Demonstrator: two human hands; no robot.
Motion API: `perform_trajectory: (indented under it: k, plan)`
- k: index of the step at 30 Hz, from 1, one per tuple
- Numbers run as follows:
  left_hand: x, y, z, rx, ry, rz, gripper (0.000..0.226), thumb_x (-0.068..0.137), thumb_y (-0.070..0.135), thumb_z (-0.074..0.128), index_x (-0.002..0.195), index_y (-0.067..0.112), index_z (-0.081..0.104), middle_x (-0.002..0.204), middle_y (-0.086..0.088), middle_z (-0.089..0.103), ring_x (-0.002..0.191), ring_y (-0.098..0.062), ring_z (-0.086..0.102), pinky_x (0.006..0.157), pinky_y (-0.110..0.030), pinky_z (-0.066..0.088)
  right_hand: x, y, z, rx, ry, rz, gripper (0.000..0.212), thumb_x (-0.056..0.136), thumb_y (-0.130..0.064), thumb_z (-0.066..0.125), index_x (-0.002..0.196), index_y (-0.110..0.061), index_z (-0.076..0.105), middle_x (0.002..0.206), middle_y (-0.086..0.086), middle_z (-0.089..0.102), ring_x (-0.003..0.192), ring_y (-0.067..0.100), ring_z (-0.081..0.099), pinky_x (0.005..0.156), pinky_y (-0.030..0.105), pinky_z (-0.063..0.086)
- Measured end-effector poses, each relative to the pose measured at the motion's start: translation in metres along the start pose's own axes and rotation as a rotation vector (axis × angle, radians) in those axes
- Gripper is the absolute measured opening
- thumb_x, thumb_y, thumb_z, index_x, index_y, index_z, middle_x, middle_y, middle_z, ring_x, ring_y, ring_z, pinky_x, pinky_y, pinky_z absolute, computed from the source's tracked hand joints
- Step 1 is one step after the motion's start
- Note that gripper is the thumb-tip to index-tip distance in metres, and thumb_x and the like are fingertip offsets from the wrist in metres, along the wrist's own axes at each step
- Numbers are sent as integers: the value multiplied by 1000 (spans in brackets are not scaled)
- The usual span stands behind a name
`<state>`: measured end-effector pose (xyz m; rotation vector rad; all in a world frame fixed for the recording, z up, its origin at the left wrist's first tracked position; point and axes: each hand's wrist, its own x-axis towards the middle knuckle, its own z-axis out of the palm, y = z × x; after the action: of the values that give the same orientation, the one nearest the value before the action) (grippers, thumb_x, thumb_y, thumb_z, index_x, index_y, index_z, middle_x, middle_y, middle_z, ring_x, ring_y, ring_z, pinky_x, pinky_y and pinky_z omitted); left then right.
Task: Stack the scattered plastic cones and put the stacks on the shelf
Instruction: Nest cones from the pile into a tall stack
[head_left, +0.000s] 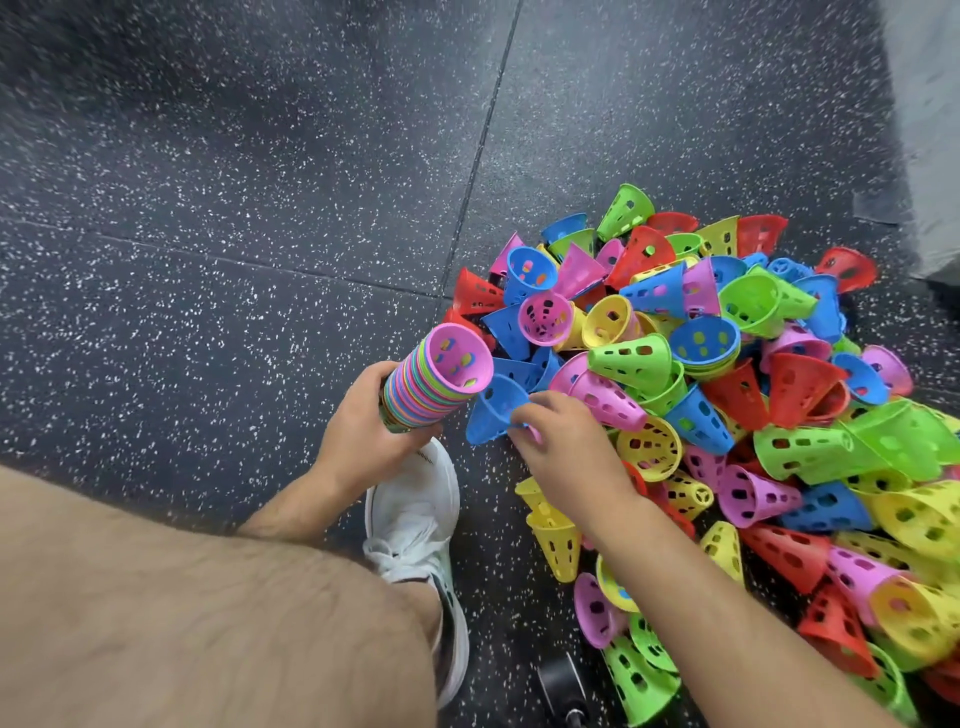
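A big pile of loose perforated cones (727, 374) in red, blue, green, yellow and pink lies on the dark speckled floor at the right. My left hand (363, 431) grips a tall multicoloured stack of nested cones (441, 376), tilted with its pink open mouth facing up and right. Beside the stack, my right hand (561, 447) pinches the rim of a single blue cone (491, 413) at the pile's near left edge. The shelf is not in view.
My bare knee (208, 613) fills the lower left and my white sneaker (415, 525) stands just under the stack. A small black wheel (563, 686) sits by the bottom edge. A grey wall (930, 130) rises at the far right. Dark rubber floor (234, 182) stretches left.
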<state>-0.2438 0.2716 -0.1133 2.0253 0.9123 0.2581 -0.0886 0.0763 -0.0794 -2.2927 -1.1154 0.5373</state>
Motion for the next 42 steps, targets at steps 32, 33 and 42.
perform_trajectory:
  k: [32,33,42]
  plan:
    - [6,-31,-28,11,105,-218,69,58,61,81,118,45,53,113,24,65,102,0,64,89,-41,54,148,-13,39,-387,-263,-153,58,92,-8,57,146,-24,42,141,9,39,126,33,41,90,42,49]
    - [7,-32,-31,16,108,-219,67,58,60,81,117,47,52,112,26,65,101,3,63,88,-40,54,150,-11,43,-393,-254,-150,52,92,-8,57,141,-21,45,136,9,42,123,33,43,86,42,49]
    - [21,-32,-30,14,103,-252,67,59,56,82,118,45,52,111,26,66,99,3,64,88,-42,55,128,-22,10,-121,120,-153,20,95,-26,63,102,-7,62,112,9,57,99,33,54,78,46,47]
